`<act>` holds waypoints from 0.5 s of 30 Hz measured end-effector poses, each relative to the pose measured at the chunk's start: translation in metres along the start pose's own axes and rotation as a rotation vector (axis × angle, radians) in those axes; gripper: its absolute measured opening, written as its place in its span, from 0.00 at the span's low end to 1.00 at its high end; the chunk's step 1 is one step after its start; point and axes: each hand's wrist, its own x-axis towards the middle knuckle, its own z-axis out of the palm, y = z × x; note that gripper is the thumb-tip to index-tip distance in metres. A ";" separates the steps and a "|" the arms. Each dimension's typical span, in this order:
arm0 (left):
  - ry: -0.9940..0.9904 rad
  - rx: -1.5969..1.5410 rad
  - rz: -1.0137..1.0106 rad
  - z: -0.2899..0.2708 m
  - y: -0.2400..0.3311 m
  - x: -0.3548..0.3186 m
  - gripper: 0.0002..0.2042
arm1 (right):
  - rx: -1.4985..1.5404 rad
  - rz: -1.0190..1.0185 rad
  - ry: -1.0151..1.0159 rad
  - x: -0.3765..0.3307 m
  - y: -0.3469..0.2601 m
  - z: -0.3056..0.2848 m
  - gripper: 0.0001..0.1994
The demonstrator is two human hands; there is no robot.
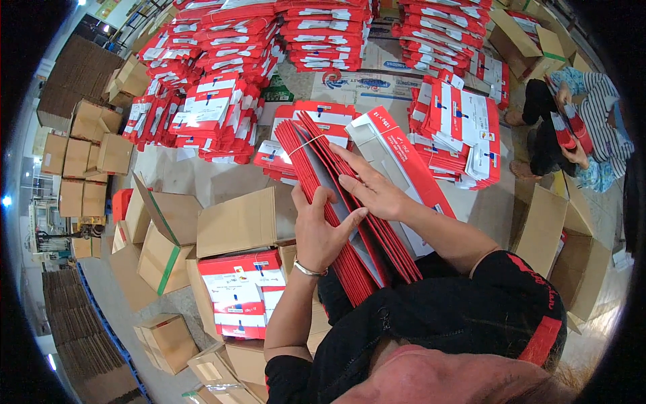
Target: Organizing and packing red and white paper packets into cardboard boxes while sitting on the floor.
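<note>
Left hand (316, 232) clenched on the near end of a thick bundle of flat red cardboard cartons (340, 209), thumb across the front, fingers wrapped behind. Right hand (373, 188) laid open and flat on the top sheet, fingertips pressing, not closed on anything. Bundle propped on the lap, slanting away toward the floor, bound near its far end by a pale rubber band (304, 145). Just beside it on the right, touching: one long red-and-white carton, partly opened, grey inside (397, 158).

Progress, as a judgement: bundle banded and untouched apart from the top sheet, so most of its cartons not yet separated. Large stock left: stacks of flat red-and-white cartons (222, 101) across the floor ahead, more at the right (464, 128).

Containers:
- Open brown corrugated box at lower left (229, 269), holding flat red-and-white packs (239, 296), filled close to the rim.
- Closed brown box just behind it (245, 219); contents hidden.
- Small brown boxes stacked at far left (87, 161); contents not visible.
- Open brown box at right (562, 249); interior not readable.

Second person seated at upper right, hands (572, 145) holding red flat cartons.
</note>
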 end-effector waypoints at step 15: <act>-0.042 -0.123 -0.014 0.001 -0.007 -0.001 0.19 | -0.012 -0.074 0.016 0.000 0.007 0.000 0.28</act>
